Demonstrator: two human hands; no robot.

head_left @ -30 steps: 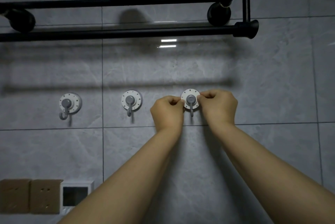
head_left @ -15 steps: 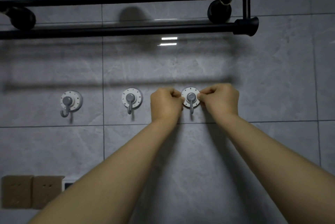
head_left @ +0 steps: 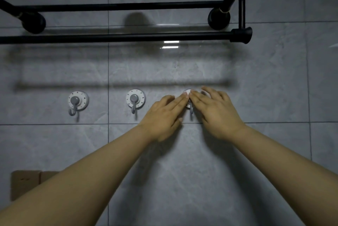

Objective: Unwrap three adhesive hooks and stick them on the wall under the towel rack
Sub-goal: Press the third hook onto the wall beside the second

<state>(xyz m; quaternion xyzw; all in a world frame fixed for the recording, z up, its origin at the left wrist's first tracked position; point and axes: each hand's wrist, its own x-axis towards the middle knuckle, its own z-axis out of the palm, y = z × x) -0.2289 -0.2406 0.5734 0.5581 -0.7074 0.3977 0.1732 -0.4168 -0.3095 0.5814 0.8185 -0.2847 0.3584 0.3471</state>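
Left hand (head_left: pixel 165 114) and right hand (head_left: pixel 215 110) flat, fingers extended, gripping nothing, covering third hook (head_left: pixel 191 109) right of two stuck hooks.

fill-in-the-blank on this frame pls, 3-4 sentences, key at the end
1. The number of hooks on the wall is ____.
2. The towel rack above the hooks is coloured ____.
3. The left hand and right hand both rest, fingers flat, over the ____ most hook.
4. The left hook and middle hook are touched by ____ hands.

Missing words: three; black; right; no
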